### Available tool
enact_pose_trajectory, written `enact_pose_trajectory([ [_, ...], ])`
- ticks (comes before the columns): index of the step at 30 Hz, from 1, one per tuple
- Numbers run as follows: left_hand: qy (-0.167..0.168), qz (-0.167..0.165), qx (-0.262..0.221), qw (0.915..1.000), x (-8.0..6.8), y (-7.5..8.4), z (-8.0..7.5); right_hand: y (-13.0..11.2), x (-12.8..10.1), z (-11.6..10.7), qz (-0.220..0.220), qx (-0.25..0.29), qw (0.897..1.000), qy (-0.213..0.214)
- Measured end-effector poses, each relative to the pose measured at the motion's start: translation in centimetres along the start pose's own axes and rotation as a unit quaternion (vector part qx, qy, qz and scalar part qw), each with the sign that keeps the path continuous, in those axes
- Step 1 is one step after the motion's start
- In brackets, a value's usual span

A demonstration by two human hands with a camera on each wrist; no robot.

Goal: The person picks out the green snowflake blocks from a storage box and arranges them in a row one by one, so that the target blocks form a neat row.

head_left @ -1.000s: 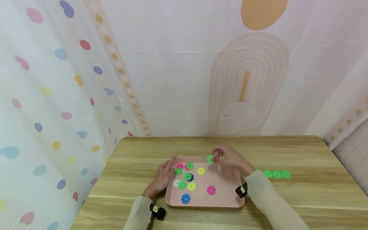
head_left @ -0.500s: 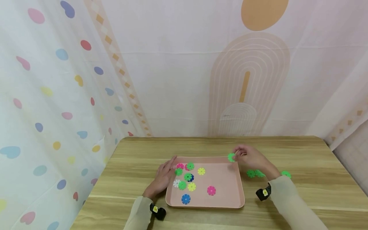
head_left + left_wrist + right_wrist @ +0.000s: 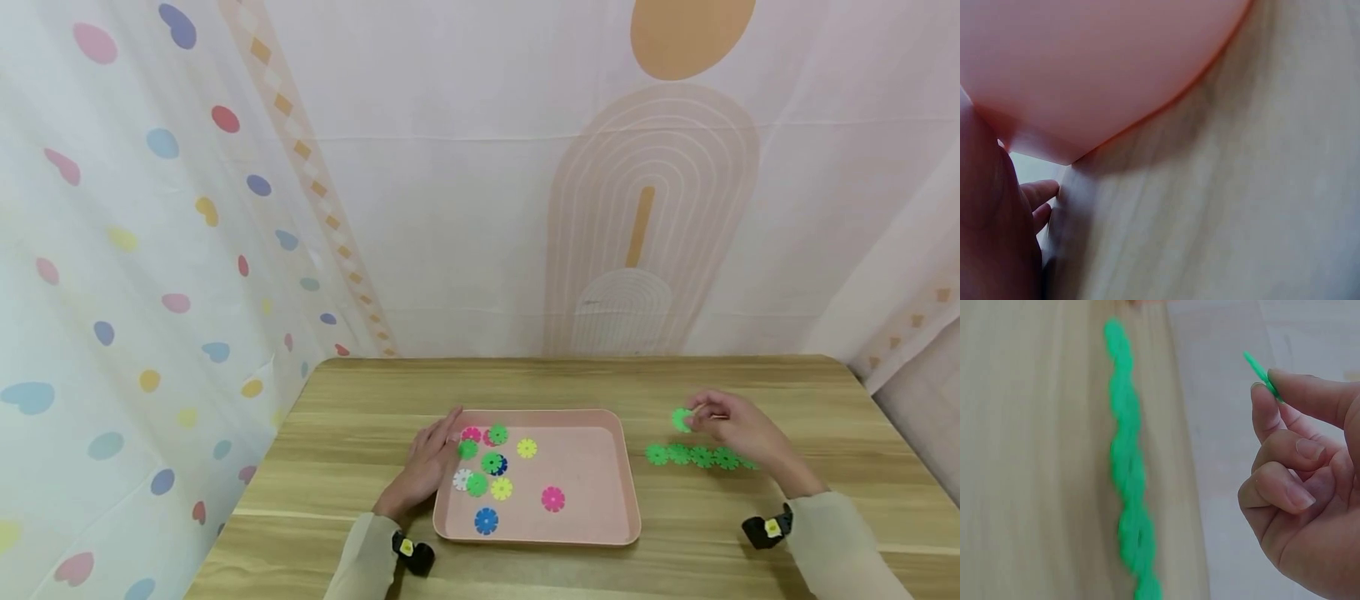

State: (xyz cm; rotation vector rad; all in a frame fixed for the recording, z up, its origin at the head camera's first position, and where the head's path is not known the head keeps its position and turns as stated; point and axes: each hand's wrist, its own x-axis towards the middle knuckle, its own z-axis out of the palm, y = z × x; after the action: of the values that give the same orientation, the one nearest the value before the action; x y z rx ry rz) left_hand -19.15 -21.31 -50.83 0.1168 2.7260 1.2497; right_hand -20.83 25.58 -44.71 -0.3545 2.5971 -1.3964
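Note:
Between thumb and index finger, my right hand (image 3: 742, 429) pinches a green notched plastic disc (image 3: 681, 419), held above the table. In the right wrist view this disc (image 3: 1260, 372) is seen nearly edge-on, with the other fingers curled below. Just nearer than that hand lies a row of several green discs (image 3: 702, 456), partly covered by it at the right end. My left hand (image 3: 426, 468) rests along the left rim of a pink tray (image 3: 592, 500), fingers extended. The left wrist view shows the tray's side (image 3: 1097, 62) beside the hand.
Inside the tray, loose notched discs lie mostly at the left: several green ones, two yellow, pink ones, a white one, a dark blue one and a blue disc (image 3: 486, 521). A pink disc (image 3: 553, 499) lies nearer the middle. Behind the wooden table (image 3: 375, 392) hangs a patterned curtain (image 3: 450, 208).
My right hand has carried the green disc rightward, from over the tray's far edge to behind the green row, uncovering most of that row. The left hand has stayed on the tray.

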Motion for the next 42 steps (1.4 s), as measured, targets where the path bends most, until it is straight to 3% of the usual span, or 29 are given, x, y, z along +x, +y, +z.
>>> enact_pose_trajectory([
  [17,-0.007,-0.013,-0.012,0.9998,0.0,-0.2,0.1,4.8,-3.9,-3.7,0.059,-0.017,0.996,0.061],
  [23,-0.009,-0.017,-0.011,0.9998,0.0,-0.1,0.1,6.1,-4.8,-4.4,0.091,-0.017,0.994,0.059],
  [32,-0.01,0.005,0.011,0.9999,0.0,0.0,-0.2,7.3,-5.5,-4.8,0.121,-0.045,0.991,0.043],
  [42,-0.008,0.003,0.01,0.9999,0.0,0.2,-0.2,7.4,-5.5,-4.9,0.111,-0.11,0.987,0.043],
])
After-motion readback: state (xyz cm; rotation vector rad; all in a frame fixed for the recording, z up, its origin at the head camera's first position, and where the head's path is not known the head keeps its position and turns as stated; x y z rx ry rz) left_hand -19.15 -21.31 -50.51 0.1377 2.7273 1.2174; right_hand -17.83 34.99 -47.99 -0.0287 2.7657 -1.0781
